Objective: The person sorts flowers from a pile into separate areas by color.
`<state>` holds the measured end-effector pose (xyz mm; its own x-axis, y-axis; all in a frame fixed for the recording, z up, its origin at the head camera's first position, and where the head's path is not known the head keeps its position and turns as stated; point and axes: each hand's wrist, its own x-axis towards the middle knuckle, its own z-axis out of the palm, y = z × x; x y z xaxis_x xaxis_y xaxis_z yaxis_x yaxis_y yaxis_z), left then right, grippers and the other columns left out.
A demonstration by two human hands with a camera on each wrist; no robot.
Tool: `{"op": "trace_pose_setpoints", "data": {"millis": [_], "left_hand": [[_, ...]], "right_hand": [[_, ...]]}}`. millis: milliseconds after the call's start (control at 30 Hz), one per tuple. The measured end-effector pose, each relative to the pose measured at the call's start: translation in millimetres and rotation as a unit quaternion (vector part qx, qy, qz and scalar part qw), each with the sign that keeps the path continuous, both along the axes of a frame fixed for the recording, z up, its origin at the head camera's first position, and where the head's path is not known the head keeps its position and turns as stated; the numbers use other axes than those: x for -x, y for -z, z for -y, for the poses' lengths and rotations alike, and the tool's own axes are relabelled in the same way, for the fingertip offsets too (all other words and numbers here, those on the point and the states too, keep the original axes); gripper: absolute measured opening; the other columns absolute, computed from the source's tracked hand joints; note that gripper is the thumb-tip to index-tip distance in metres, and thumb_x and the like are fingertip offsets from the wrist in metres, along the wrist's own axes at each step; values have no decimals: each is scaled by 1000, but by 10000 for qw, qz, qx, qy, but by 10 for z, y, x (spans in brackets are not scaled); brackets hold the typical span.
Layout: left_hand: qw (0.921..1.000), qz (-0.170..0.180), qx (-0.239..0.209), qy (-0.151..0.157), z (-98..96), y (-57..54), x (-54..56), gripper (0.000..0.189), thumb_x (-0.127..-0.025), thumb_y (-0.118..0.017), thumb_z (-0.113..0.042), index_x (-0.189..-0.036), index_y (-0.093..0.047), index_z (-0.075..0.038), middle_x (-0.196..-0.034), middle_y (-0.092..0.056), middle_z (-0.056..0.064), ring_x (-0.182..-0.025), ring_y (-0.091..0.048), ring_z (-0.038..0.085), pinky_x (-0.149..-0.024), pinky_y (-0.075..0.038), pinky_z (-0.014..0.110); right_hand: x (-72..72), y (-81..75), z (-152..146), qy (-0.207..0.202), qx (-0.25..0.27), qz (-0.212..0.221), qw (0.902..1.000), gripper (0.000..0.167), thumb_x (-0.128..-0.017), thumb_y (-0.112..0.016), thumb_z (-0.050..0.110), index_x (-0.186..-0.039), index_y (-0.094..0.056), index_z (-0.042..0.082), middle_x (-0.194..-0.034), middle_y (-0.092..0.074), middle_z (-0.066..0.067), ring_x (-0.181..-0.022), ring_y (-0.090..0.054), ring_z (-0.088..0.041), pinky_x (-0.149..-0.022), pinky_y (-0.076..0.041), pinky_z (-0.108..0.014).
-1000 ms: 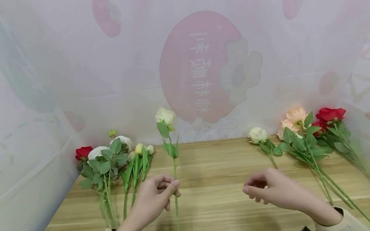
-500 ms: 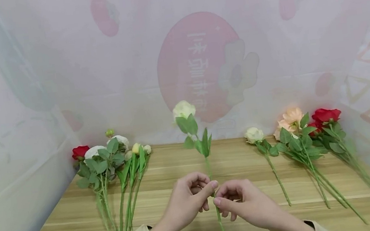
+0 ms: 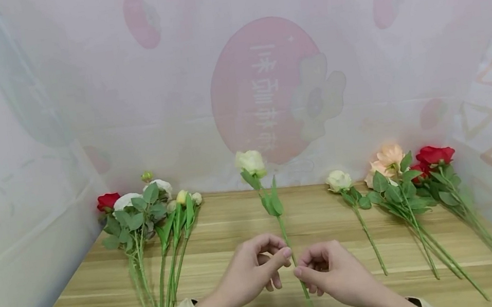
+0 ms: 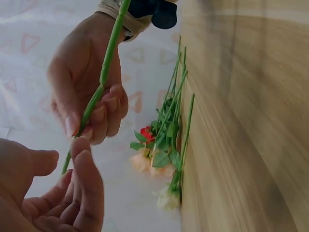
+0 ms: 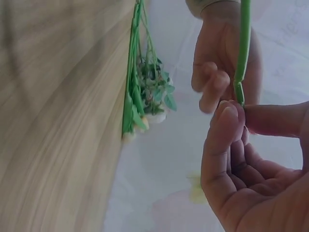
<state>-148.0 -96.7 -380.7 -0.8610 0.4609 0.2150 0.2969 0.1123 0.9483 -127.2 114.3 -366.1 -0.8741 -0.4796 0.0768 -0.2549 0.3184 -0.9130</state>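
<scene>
A cream-white rose (image 3: 251, 163) on a long green stem (image 3: 283, 230) stands nearly upright, leaning a little left, in the middle of the head view. My right hand (image 3: 329, 273) pinches the stem between thumb and index finger, as the right wrist view shows at close range. Just left of the stem and slightly higher is my left hand (image 3: 261, 265). Its thumb and index finger are parted around the stem in the left wrist view, the other fingers loosely bent. The stem's lower end runs down past the hands toward the near edge.
On the wooden table's (image 3: 217, 219) left lie white roses (image 3: 127, 200), a red rose (image 3: 108, 201) and tulips (image 3: 182, 197). To the right lie a single white rose (image 3: 338, 180), peach flowers (image 3: 388, 158) and red roses (image 3: 435, 154). A printed cloth (image 3: 172, 90) encloses the back and sides.
The left hand carried the rose rightward to the middle; the right hand came left and pinched its stem. Since half a second ago, the bloom has dropped slightly and the left fingers have loosened.
</scene>
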Motion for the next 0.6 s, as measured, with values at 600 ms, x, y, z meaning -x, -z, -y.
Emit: {"op": "trace_pose_setpoints", "data": {"millis": [600], "left_hand": [[9970,127,633,-433,747,8,160,29,-101,-58,-30,-113,-62,-4,-90,-66,9,-62,-63,29,-53,-53,38]], "right_hand": [[224,-83,-1053,2170,-3126,-1578,9112,16,-90,-68,6,-75,-65,11,-58,-48,3,-52,-42,-14,-51,-37,-30]]}}
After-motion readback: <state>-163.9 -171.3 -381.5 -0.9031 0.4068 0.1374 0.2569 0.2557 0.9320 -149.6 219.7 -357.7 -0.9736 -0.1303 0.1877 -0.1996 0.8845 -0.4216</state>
